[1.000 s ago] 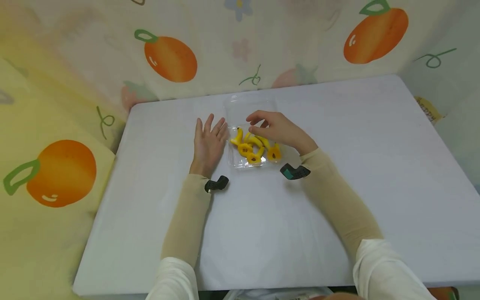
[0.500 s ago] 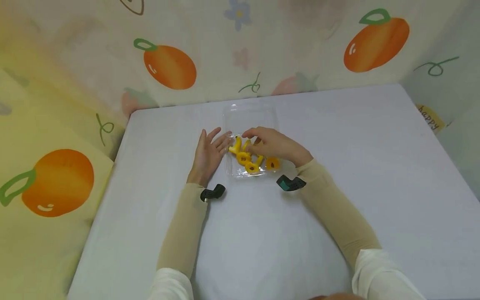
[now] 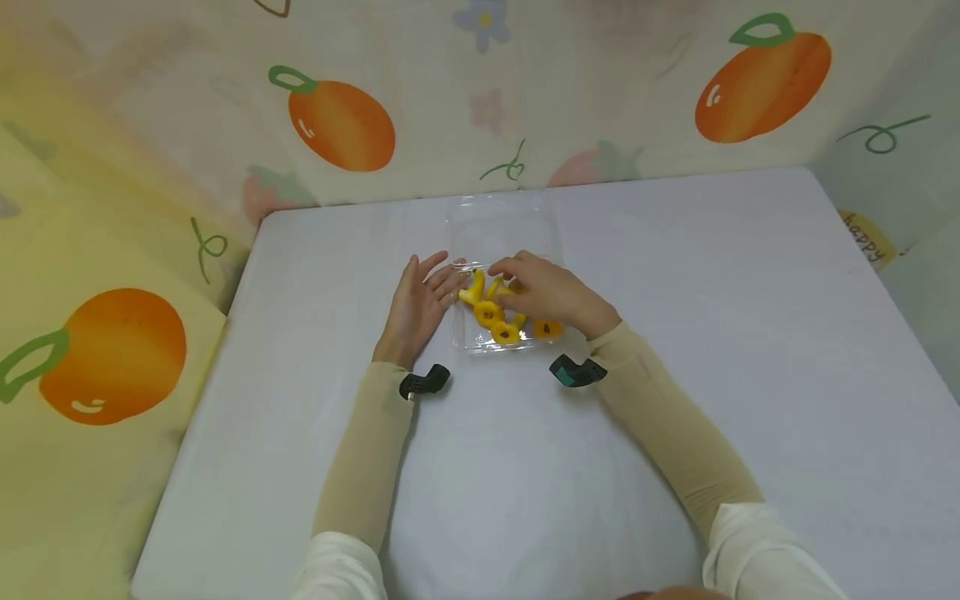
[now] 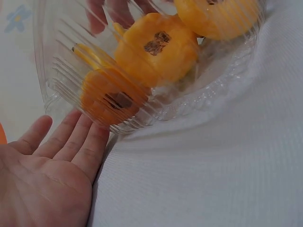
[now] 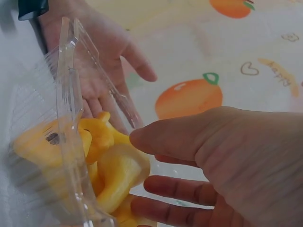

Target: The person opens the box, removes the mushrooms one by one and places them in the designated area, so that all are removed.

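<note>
A white table (image 3: pixel 585 483) borders fruit-printed cloth (image 3: pixel 427 125). The left hand (image 3: pixel 416 308), fingers straight, is beside a clear box (image 3: pixel 480 342); the right hand (image 3: pixel 551 292) hides some yellow pieces (image 3: pixel 489 314), its grip unclear.

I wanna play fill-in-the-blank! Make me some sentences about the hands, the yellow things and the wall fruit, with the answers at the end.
1. The hand reaching over the yellow pieces is the person's ___ hand.
2. The lid of the clear container is not closed; it is ___.
3. The big fruit printed on the left side of the head view is coloured ___.
4. The yellow patch at the far right has the word ___ on it.

Missing words: right; open; orange; happy.
</note>
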`<state>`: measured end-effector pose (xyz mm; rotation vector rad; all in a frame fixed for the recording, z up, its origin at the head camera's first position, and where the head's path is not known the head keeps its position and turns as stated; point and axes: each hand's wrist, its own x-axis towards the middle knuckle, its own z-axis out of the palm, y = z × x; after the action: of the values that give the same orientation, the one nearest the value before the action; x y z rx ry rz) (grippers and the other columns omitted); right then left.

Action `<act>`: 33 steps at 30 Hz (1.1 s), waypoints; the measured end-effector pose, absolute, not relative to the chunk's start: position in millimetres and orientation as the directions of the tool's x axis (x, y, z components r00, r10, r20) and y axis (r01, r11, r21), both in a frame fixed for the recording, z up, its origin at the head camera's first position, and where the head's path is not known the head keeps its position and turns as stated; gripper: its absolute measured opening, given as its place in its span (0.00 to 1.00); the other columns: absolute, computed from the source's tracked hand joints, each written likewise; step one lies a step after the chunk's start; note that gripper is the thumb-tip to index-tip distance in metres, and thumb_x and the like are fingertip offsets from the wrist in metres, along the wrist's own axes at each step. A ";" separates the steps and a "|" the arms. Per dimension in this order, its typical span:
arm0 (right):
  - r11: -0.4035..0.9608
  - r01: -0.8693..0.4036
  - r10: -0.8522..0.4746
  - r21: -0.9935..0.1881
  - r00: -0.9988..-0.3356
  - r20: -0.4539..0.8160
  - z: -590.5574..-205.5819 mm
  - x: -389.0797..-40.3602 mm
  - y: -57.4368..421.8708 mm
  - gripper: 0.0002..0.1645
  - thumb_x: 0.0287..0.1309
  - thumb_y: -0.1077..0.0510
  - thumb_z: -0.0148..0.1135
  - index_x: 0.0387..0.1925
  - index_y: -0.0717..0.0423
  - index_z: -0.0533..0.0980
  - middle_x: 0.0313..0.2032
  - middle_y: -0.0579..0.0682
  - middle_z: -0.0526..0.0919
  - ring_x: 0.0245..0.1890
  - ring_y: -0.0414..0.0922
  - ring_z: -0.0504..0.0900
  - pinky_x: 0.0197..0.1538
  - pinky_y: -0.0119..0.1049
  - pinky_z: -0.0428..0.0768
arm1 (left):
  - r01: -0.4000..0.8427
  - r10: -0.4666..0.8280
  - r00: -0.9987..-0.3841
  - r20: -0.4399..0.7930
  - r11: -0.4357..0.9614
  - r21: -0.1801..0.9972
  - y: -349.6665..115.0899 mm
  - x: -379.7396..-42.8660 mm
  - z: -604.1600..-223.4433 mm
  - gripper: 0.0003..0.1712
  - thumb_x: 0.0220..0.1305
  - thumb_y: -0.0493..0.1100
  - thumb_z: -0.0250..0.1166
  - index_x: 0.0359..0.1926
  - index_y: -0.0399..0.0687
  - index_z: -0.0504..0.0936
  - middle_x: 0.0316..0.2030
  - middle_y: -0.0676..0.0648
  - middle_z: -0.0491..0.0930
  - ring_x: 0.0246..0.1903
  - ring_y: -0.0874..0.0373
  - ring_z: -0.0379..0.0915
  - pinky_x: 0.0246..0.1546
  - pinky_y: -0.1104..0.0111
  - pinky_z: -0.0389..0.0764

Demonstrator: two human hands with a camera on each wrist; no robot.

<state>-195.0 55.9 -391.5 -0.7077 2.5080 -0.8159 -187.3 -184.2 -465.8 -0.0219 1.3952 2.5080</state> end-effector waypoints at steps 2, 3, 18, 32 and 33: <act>0.701 -0.342 -0.583 -0.625 -0.781 -0.227 -393.0 -194.9 55.5 0.30 0.68 0.50 0.63 0.68 0.53 0.71 0.61 0.55 0.77 0.60 0.52 0.77 0.65 0.50 0.79 | -0.241 0.228 -0.963 -0.143 -0.497 0.834 -184.6 -186.9 -466.2 0.42 0.79 0.64 0.40 0.79 0.41 0.49 0.76 0.33 0.58 0.76 0.40 0.57 0.79 0.55 0.59; 0.702 -0.346 -0.587 -0.623 -0.776 -0.231 -393.7 -194.7 55.1 0.31 0.67 0.50 0.63 0.68 0.53 0.71 0.61 0.55 0.77 0.60 0.51 0.77 0.66 0.49 0.79 | -0.243 0.228 -0.963 -0.145 -0.494 0.835 -185.0 -186.8 -466.6 0.41 0.80 0.64 0.39 0.79 0.42 0.50 0.76 0.34 0.58 0.76 0.40 0.58 0.79 0.55 0.60; 0.724 -0.369 -0.604 -0.583 -0.747 -0.278 -397.7 -194.9 50.4 0.33 0.68 0.50 0.63 0.70 0.53 0.68 0.62 0.54 0.79 0.60 0.51 0.78 0.67 0.49 0.79 | -0.245 0.222 -0.963 -0.156 -0.467 0.850 -185.0 -187.3 -466.6 0.41 0.79 0.66 0.41 0.79 0.44 0.52 0.76 0.35 0.61 0.75 0.43 0.61 0.77 0.57 0.63; 0.761 -0.347 -0.554 -0.548 -0.788 -0.270 -400.6 -195.9 46.9 0.30 0.67 0.50 0.64 0.68 0.47 0.71 0.55 0.51 0.82 0.51 0.49 0.80 0.60 0.47 0.82 | -0.232 0.209 -0.967 -0.149 -0.466 0.854 -184.2 -187.0 -466.9 0.41 0.79 0.65 0.41 0.79 0.44 0.53 0.75 0.35 0.62 0.74 0.41 0.61 0.76 0.54 0.65; 0.762 -0.344 -0.551 -0.549 -0.789 -0.271 -400.6 -195.8 46.9 0.30 0.67 0.49 0.64 0.68 0.47 0.71 0.56 0.51 0.82 0.51 0.49 0.80 0.60 0.47 0.82 | -0.233 0.208 -0.966 -0.151 -0.465 0.854 -184.2 -186.9 -467.3 0.41 0.79 0.65 0.41 0.79 0.44 0.53 0.75 0.35 0.62 0.74 0.42 0.61 0.76 0.54 0.65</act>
<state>-195.8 46.9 -400.6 -0.6791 2.5369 -0.6749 -186.9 -184.2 -467.3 -0.0365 1.4560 2.4879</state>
